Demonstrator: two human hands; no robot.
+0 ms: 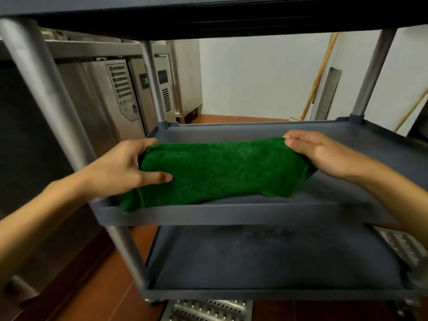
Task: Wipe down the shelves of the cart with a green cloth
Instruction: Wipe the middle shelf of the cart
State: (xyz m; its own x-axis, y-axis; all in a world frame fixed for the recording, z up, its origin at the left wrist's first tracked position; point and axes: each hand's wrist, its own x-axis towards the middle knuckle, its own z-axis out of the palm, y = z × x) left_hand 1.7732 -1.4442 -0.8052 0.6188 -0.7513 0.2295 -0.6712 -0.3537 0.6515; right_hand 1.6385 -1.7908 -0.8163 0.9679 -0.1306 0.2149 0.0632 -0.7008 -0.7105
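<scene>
Both hands, left (120,169) and right (324,154), pinch the green cloth's (220,170) ends over middle shelf's (231,214) front edge; soft, light, floppy, so grip ends.

front of middle shelf (243,214) open between posts | top shelf (208,17) overhangs close above | left post (46,100) beside entry | bottom shelf (266,262) reachable from front
</scene>
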